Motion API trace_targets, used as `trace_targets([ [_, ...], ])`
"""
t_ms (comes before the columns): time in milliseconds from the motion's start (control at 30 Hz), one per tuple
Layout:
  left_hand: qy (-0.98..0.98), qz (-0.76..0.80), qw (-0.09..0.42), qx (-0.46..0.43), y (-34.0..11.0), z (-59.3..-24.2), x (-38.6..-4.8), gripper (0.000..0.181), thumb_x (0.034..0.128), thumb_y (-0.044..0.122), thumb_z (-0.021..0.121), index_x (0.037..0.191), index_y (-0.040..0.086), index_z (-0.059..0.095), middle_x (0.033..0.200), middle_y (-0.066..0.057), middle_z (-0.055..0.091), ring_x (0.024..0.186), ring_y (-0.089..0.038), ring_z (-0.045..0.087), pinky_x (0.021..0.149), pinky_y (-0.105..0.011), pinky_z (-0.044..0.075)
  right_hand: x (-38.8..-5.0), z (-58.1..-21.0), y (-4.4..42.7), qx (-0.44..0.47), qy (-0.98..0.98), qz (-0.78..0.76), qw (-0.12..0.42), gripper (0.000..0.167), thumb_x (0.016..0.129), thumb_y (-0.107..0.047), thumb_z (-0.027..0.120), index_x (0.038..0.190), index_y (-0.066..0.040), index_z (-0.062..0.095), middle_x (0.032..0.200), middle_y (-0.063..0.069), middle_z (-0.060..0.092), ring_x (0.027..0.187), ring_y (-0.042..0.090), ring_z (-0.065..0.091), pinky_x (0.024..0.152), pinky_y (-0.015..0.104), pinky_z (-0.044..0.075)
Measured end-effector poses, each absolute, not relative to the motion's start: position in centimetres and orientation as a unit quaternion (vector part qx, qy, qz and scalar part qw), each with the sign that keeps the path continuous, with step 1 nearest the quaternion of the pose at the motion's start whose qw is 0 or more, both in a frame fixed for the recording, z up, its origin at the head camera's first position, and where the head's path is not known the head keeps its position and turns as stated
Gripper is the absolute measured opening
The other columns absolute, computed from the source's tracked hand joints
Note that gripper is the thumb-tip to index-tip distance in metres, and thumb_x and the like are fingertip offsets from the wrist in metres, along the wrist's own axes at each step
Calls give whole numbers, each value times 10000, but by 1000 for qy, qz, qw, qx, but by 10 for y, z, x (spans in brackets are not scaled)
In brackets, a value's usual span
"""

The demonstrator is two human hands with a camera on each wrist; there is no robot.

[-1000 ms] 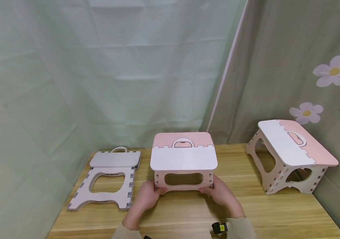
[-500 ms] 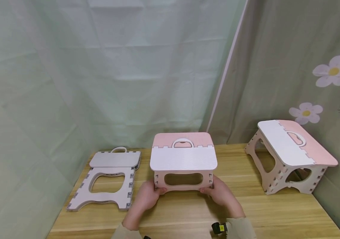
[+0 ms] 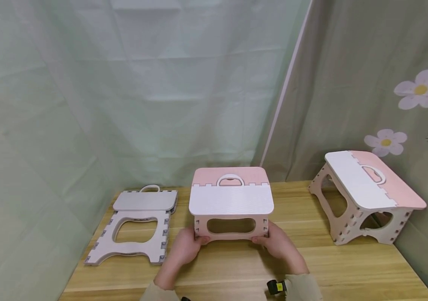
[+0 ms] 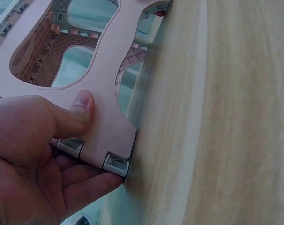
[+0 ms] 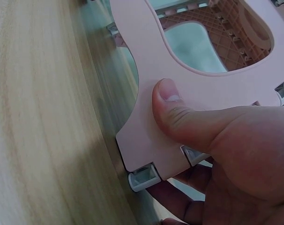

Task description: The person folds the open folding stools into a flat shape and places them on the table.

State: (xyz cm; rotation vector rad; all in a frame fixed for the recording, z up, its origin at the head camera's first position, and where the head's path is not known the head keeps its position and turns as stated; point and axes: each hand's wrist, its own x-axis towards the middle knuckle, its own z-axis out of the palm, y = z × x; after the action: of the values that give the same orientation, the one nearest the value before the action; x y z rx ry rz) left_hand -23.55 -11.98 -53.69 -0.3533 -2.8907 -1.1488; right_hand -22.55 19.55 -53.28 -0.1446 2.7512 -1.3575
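Observation:
An unfolded pink-and-white folding stool [image 3: 231,200] stands upright mid-table in the head view, its white half toward me and its small carry handle on top. My left hand [image 3: 188,246] grips the lower left corner of its front leg panel; the left wrist view shows the thumb [image 4: 83,110] on the pink face and the fingers around the side edge. At the lower right corner my right hand [image 3: 278,242] holds the same panel, thumb [image 5: 172,112] on the front and fingers behind the edge. The fingertips are partly hidden behind the panel.
A white folding stool [image 3: 135,225], folded flat, lies at the left of the wooden table [image 3: 233,271]. Another unfolded pink-and-white stool [image 3: 368,188] stands angled at the right. Curtains [image 3: 184,92] hang close behind and at both sides.

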Motion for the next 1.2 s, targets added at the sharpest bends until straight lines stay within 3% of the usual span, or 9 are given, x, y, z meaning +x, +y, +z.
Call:
trace_targets([
  [200,-924,-364,11,-116,-119,-536,-234,300,956,269,820,1083,19,712,910,-49,717,773,-155,604,721,-406,544,-225,-533,196,-49,894,-443,33,434,927,-178,848,1308,-101,655,1203,27,711,1052,228,612,970,528,489],
  [533,-925,-361,15,-116,-119,-535,-233,293,958,265,816,1079,22,707,903,-52,717,771,-159,605,724,-414,545,-225,-533,194,-47,894,-444,37,446,937,-171,838,1334,-99,649,1269,60,709,1136,256,625,1033,578,474],
  [1200,-929,-350,14,-121,-119,-537,-235,271,968,275,806,1058,35,718,898,-38,719,776,-151,618,720,-407,548,-224,-531,194,-43,894,-444,37,404,931,-163,840,1288,-101,663,1219,43,719,1094,248,623,1008,569,478],
])
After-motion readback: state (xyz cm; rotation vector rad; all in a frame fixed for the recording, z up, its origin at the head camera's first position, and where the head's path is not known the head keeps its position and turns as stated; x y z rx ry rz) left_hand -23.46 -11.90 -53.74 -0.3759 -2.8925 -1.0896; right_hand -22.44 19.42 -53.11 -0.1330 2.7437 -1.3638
